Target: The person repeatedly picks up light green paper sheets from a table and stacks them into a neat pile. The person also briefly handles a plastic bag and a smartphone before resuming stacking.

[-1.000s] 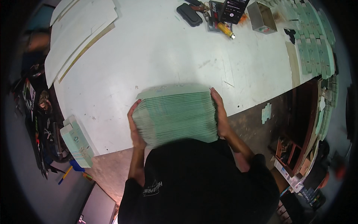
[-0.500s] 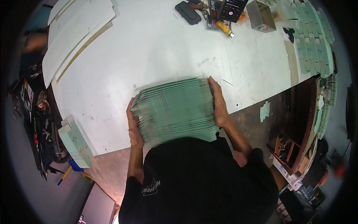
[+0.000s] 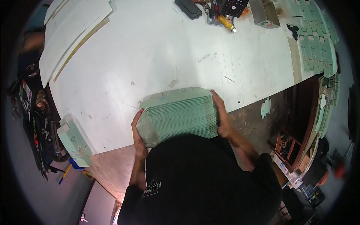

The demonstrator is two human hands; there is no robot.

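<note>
**Stack gripped at the table's near edge**

White, scuffed worktable (image 3: 157, 56) fills the view. At its near edge sits a thick stack of pale green flat cardboard sheets (image 3: 177, 114) — left hand (image 3: 138, 137) and right hand (image 3: 222, 116) press its two ends, fingers wrapped against the sides.

Thick stack of pale green flat carton blanks (image 3: 176, 114) at table's near edge, 6 o'clock, pressed between left hand (image 3: 138, 137) and right hand (image 3: 221, 114). Smaller green carton bundle (image 3: 74, 140) at 8 o'clock, overhanging the corner. Rows of green die-cut blanks (image 3: 317, 45) at 2 o'clock. Open grey-white box (image 3: 265, 14) at 1 o'clock. One loose green blank (image 3: 265, 108) on floor, 3 o'clock.
</note>
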